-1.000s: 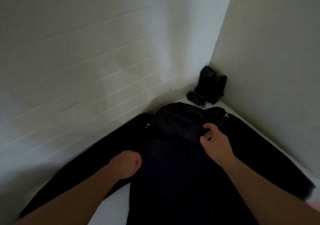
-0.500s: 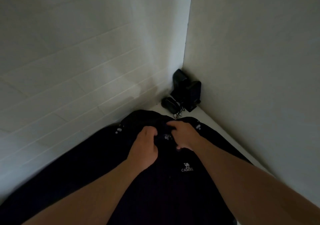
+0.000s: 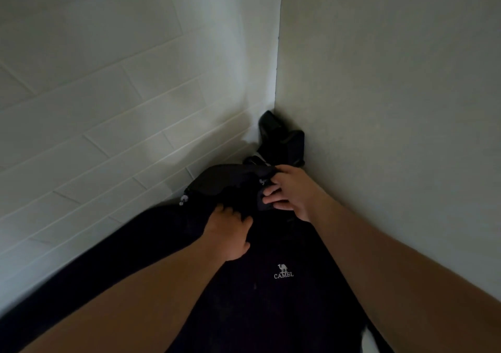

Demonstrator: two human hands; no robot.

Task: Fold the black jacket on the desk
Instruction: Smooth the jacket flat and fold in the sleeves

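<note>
The black jacket (image 3: 271,306) lies spread flat on the desk, chest up, with a small white camel logo and the word CAMEL on it. Its hood (image 3: 225,180) lies bunched at the far end, near the corner of the walls. My left hand (image 3: 229,233) grips the fabric just below the hood, at the collar. My right hand (image 3: 288,190) holds the right side of the collar, fingers curled into the cloth beside a small pale zip or toggle. One sleeve runs off to the lower left along the wall.
Two black boxy objects (image 3: 282,142) with a cable stand in the far corner, right behind the hood. A white tiled wall (image 3: 108,108) runs along the left and a plain wall (image 3: 393,108) on the right. A sliver of white desk (image 3: 370,339) shows at lower right.
My left hand came up from the jacket's left side to the collar. Both hands now grip the collar closer to the corner, and the hood has bunched up.
</note>
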